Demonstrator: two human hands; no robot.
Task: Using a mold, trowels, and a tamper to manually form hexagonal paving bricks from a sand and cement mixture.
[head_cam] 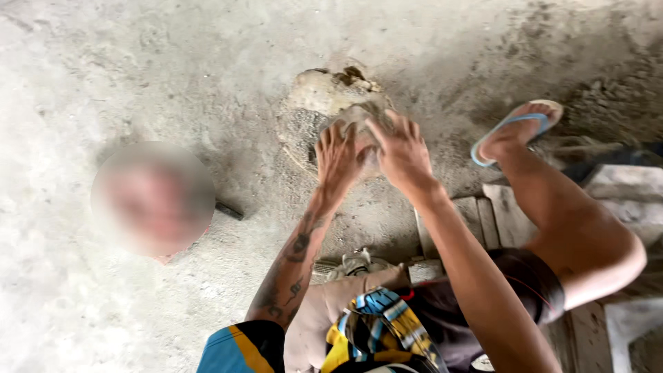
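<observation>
Lumpy grey stone (311,110), round and rough, sits on the dusty concrete floor (103,83). On its near side, the left hand (340,157) presses down with fingers spread; just right, the right hand (400,150) does too.

Both hands, the left hand (340,155) and the right hand (402,153), cover part of the dusty lump (314,110). A blurred round patch (153,198) hides something on the floor (103,69).
</observation>
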